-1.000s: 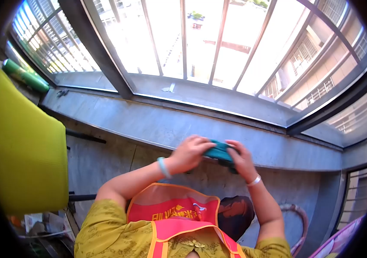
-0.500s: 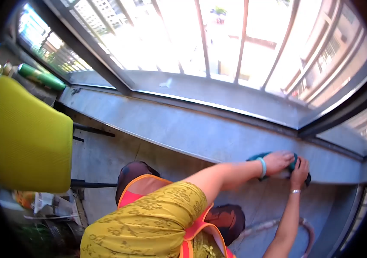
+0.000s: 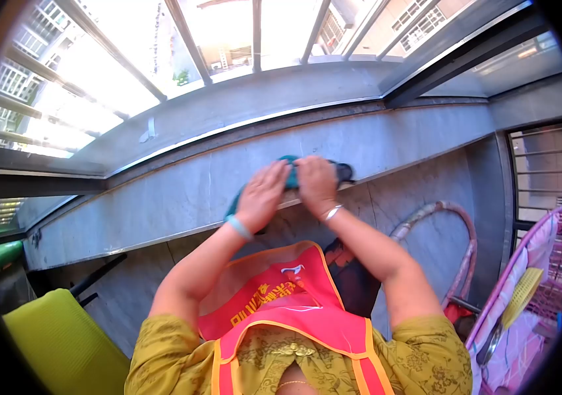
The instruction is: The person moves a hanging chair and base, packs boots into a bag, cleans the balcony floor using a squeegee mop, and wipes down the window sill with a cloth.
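A teal cloth (image 3: 292, 178) lies bunched on the grey marble-look window sill (image 3: 195, 174), near its front edge. My left hand (image 3: 264, 194), with a pale blue band at the wrist, presses on the cloth's left part, its fingers close together and partly curled. Beside it, my right hand (image 3: 316, 181), wearing a silver bracelet, grips the cloth's right part. Past the right hand's fingers a dark bunched end (image 3: 345, 172) sticks out; I cannot tell whether it belongs to the cloth. Some of the cloth is hidden under both palms.
Window frame and bars run behind the sill. A yellow-green chair (image 3: 63, 342) stands at lower left, near a green bottle-like object (image 3: 1, 257). On the right are a curved hose (image 3: 469, 237) and a pink basket (image 3: 531, 257) holding a yellow brush-like item (image 3: 523, 296).
The view has swung to the right and the pink basket has come into sight. Both hands have moved leftward along the sill with the cloth, and now sit in front of my body.
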Demonstrator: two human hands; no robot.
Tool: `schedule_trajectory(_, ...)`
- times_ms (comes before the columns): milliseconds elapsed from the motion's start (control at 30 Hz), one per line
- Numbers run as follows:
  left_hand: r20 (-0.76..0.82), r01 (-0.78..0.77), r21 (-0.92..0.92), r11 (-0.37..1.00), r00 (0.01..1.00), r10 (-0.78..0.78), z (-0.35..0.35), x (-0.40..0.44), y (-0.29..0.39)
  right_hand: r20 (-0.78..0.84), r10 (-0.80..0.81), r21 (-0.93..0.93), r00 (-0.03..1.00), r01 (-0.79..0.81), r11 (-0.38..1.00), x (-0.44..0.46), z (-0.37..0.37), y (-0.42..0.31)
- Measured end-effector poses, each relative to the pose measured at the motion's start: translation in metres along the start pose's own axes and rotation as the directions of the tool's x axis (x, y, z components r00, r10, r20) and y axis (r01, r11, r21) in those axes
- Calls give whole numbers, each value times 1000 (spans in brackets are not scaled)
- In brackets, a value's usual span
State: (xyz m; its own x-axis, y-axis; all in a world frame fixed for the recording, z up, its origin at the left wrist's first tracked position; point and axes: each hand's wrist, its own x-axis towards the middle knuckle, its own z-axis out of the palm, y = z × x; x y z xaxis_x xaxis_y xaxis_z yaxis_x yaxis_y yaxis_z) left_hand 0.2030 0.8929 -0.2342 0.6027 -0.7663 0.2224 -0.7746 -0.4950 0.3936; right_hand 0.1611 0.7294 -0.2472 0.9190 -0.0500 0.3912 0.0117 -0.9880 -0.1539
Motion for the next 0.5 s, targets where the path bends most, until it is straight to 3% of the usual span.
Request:
schedule_trajectory(133, 56, 112, 106, 988, 991, -118, -64, -92, -52, 111, -130, 187, 985, 108, 976, 8, 14, -118)
schedule_trajectory(233, 11, 298, 169, 940, 953, -304, -94, -161, -85, 58, -231, 402, 971, 189, 896, 12, 36, -201)
schedule_trajectory(267, -10, 344, 204, 916, 937, -350, -102, -183, -94, 119, -284, 457, 951, 202, 866, 17, 34, -226)
schedule_trajectory(300, -42, 374, 252, 893, 926, -376, -107, -206, -106, 42, -289, 507, 956, 229, 831, 16, 48, -251)
schedule_trajectory(400, -82, 433, 314, 845, 899, -430, -115, -244, -123, 35, -350, 599, 936, 260, 757, 24, 56, -295)
schedule_trajectory(500, -158, 525, 221, 822, 851, -501, -117, -245, -113, -1, -362, 644, 932, 277, 713, 19, 60, -300)
